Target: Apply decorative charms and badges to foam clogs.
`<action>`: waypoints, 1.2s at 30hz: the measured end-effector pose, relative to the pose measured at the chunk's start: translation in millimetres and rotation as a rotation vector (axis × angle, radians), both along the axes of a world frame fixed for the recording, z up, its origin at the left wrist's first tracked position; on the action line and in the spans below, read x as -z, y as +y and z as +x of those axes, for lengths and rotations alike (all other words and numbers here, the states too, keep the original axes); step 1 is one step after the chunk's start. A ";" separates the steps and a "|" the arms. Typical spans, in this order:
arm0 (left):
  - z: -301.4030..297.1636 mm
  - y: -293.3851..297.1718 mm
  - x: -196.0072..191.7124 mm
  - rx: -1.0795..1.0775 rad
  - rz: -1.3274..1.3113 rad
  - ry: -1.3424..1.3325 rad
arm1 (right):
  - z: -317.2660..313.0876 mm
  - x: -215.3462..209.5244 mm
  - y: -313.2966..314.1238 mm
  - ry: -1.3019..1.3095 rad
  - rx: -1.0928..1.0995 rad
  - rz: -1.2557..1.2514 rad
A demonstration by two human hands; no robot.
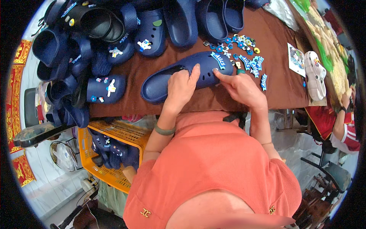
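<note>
A navy clog (154,87) lies sideways before me on the brown cloth, its toe to the right. My left hand (182,88) is closed on its near upper edge, thumb on top and fingers reaching into the opening. A blue-and-white lettered charm (218,60) sits on the toe. With its index finger stretched out, my right hand (244,89) presses on the clog's holed upper; its other fingers are curled and partly hidden. Any small piece under that fingertip is hidden. Just beyond the right hand lie loose lettered charms (256,65) and a cluster of small round and flower charms (240,42).
Several navy clogs (182,23) crowd the table's far and left sides. One decorated clog (106,88) lies nearer. A white clog (315,76) and a picture card (296,60) are at right. A yellow crate (114,128) holds clogs below. Another person's arm (340,118) shows far right.
</note>
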State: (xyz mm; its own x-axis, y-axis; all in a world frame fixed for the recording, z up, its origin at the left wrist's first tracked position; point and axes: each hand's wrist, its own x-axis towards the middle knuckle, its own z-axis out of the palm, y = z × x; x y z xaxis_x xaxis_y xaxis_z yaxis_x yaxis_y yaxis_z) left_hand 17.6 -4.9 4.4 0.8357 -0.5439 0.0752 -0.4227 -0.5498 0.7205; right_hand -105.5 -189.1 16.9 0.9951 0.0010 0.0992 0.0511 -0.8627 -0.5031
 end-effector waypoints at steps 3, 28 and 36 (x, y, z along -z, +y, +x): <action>0.9 1.1 4.4 0.005 0.005 0.001 | -4.1 -3.4 14.6 -0.015 0.022 -0.098; -2.7 3.9 2.7 -0.024 0.006 0.007 | 7.8 49.5 -60.7 -0.232 0.377 -0.145; -4.1 2.8 2.3 0.001 0.004 -0.024 | 8.1 50.8 -51.2 -0.305 0.461 0.198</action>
